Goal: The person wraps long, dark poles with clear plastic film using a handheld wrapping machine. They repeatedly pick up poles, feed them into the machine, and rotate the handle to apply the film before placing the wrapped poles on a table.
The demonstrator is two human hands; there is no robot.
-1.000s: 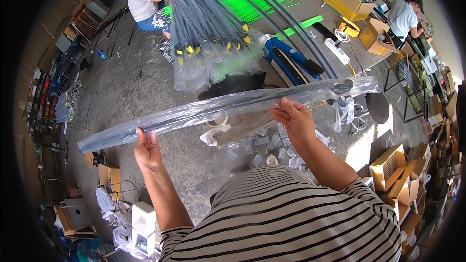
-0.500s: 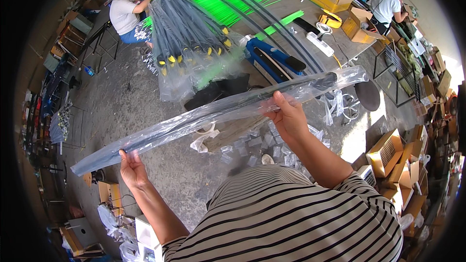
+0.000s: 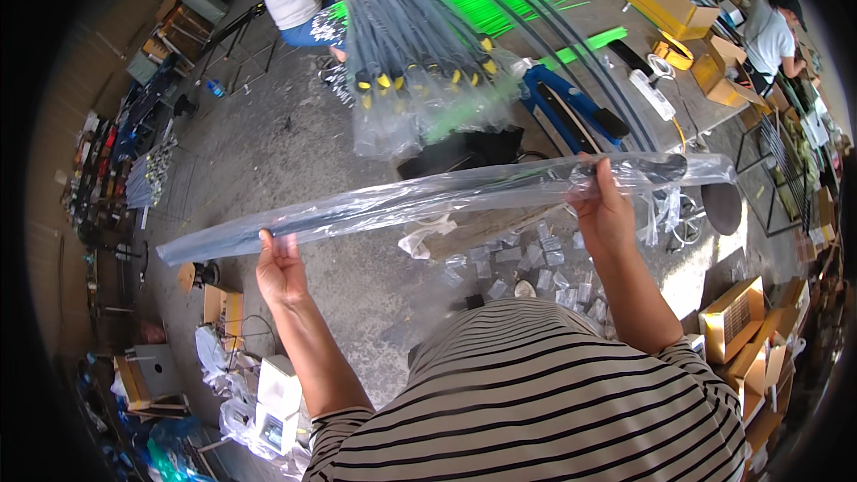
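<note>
Fingers [image 3: 267, 243] of our left hand [image 3: 283, 278] and right hand [image 3: 608, 221] pinch a long clear plastic sleeve [image 3: 415, 203] around a dark rod [image 3: 664, 170] above the grey floor [image 3: 241, 156], hands wider apart than a second ago.

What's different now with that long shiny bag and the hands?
The right hand has slid along the long clear bag toward its right end, nearer the dark tip inside. Nothing was let go. The left hand still pinches near the left end, and the bag still slants up to the right.
</note>
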